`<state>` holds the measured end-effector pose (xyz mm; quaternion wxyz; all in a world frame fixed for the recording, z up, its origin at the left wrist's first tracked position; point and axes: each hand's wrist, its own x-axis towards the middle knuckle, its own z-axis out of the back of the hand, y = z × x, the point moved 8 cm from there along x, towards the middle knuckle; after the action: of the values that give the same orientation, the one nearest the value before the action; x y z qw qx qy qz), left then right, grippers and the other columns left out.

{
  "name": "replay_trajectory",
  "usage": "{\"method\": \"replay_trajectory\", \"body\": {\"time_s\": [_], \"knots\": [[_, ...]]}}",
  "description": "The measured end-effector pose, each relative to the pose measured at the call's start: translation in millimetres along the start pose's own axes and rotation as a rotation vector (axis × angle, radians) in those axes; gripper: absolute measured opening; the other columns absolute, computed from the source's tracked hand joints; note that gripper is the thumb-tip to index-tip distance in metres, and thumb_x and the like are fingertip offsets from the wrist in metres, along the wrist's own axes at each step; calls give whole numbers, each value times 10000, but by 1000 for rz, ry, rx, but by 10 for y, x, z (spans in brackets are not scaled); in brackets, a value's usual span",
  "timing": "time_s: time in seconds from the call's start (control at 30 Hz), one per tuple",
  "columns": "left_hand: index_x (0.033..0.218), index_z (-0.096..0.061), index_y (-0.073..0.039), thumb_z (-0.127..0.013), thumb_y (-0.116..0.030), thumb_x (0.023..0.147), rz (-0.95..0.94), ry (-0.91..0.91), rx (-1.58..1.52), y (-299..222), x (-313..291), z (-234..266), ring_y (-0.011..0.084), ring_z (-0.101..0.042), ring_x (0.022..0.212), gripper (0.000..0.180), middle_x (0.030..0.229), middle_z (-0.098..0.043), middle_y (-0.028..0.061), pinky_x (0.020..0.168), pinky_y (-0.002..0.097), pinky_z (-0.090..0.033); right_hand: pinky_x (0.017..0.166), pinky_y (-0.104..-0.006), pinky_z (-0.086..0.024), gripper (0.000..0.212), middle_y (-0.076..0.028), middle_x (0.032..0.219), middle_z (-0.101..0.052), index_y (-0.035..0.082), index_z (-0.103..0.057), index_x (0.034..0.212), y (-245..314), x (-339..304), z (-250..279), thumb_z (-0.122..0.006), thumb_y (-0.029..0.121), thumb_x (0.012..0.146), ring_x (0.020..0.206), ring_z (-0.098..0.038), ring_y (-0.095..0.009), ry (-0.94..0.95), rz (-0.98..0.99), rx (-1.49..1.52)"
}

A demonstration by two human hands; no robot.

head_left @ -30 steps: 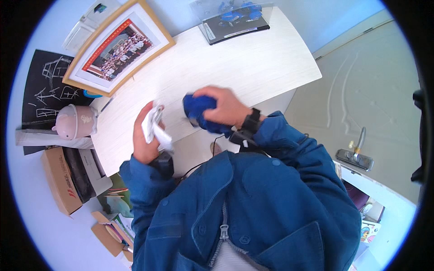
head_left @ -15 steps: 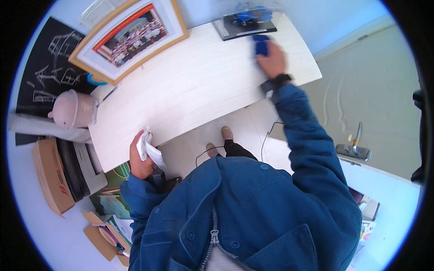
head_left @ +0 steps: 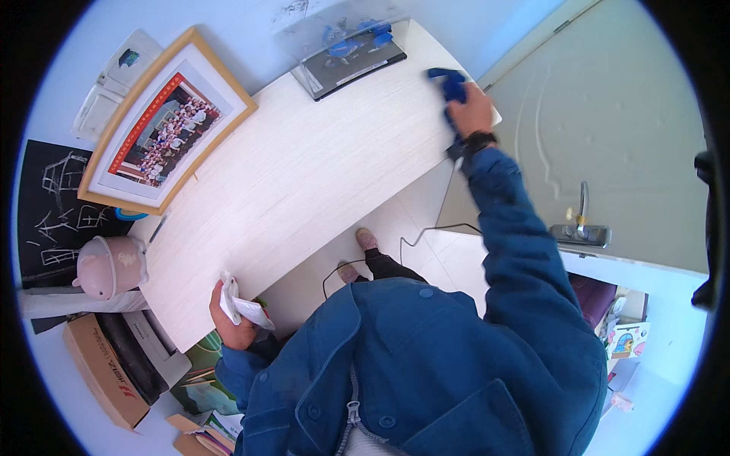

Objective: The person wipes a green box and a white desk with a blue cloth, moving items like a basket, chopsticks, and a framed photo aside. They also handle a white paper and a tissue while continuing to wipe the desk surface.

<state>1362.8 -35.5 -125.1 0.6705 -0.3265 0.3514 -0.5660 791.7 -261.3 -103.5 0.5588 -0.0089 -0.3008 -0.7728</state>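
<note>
At the right end of the white desk (head_left: 304, 163), my right hand (head_left: 473, 112) presses a dark blue cloth (head_left: 450, 85) against the desktop, near the corner. The cloth bunches under the fingers, and some of it hangs by the wrist at the front edge. My left hand (head_left: 228, 323) is closed round a crumpled white tissue (head_left: 242, 306) at the front left edge of the desk. Part of the tissue droops beyond the fingers, and a small bit of red and green shows beside it.
A clear display case with a blue model (head_left: 346, 57) stands at the desk's back edge. A framed group photo (head_left: 163, 129), a pen (head_left: 157, 228) and a pink pig-shaped bin (head_left: 110, 267) line the left side. Cardboard boxes (head_left: 103, 372) sit below; a door (head_left: 593, 137) is at right.
My right hand has slid the blue cloth rightward, away from the display case toward the desk's corner. My left hand keeps the tissue at the front edge. The view has turned.
</note>
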Motion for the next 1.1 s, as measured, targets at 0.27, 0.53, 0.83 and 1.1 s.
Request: {"method": "replay_trajectory", "body": {"time_s": [0.27, 0.53, 0.83, 1.1], "knots": [[1218, -524, 55, -700, -119, 667, 75, -25, -83, 58, 27, 1, 205, -590, 1028, 604, 1103, -621, 113, 920, 320, -444, 902, -424, -460, 429, -156, 1071, -648, 72, -627, 1041, 548, -716, -197, -716, 98, 622, 1003, -569, -368, 118, 257, 68], [1229, -524, 62, -578, -37, 802, 73, 10, -1, 73, 53, 16, 195, -598, 987, 441, 1089, -624, 113, 867, 296, -458, 891, -449, -471, 441, -178, 1069, -647, 52, -630, 1111, -191, -257, 94, -676, 131, 680, 1001, -580, -374, 14, -16, -36], [1207, -545, 70, -557, -83, 819, 114, -45, -36, 102, 7, 1, 181, -592, 891, 417, 1049, -632, 115, 789, 295, -476, 945, -429, -413, 524, -155, 1105, -615, 50, -579, 1160, 515, -492, -252, -654, 30, 642, 1019, -548, -365, 148, 248, 81], [1202, -547, 69, -576, -86, 840, 103, -11, 8, 215, 20, 26, 235, -611, 1008, 395, 1069, -638, 145, 902, 329, -455, 915, -433, -437, 464, -151, 1050, -627, 65, -616, 1080, 351, -648, 13, -648, 18, 620, 986, -549, -362, 22, 322, 217]]}}
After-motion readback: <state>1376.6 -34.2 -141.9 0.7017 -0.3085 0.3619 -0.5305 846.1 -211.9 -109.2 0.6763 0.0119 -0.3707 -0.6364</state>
